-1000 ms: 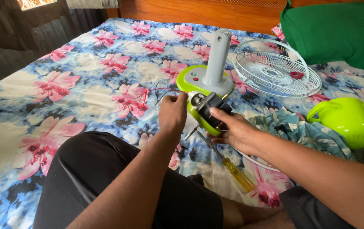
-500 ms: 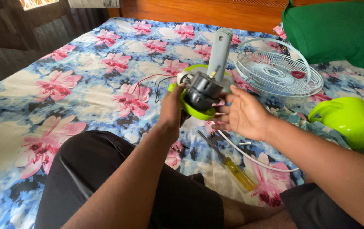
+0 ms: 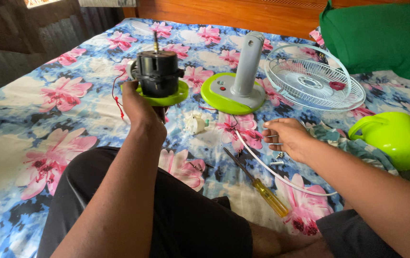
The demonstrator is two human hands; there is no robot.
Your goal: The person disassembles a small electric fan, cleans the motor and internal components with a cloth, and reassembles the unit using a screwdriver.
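Note:
My left hand (image 3: 140, 107) holds a black fan motor (image 3: 157, 74) on its green mount plate up above the bed, shaft pointing upward, red wires hanging at its left. My right hand (image 3: 286, 138) rests low on the bedsheet with its fingers curled over small screws (image 3: 276, 160), beside a white cable (image 3: 271, 169). A yellow-handled screwdriver (image 3: 260, 186) lies in front of that hand. The grey and green fan base (image 3: 236, 88) stands upright between the two hands, farther back. A small white part (image 3: 195, 124) lies below the motor.
A white wire fan guard (image 3: 312, 79) lies at the back right. A bright green fan housing (image 3: 396, 138) sits at the right edge. A green pillow (image 3: 381, 36) leans against the wooden headboard. My legs in dark shorts fill the foreground on the flowered sheet (image 3: 47, 124).
My left hand has lifted the motor away to the left and turned it upright. My right hand let go of it and dropped to the sheet by the screws. The fan base now stands alone.

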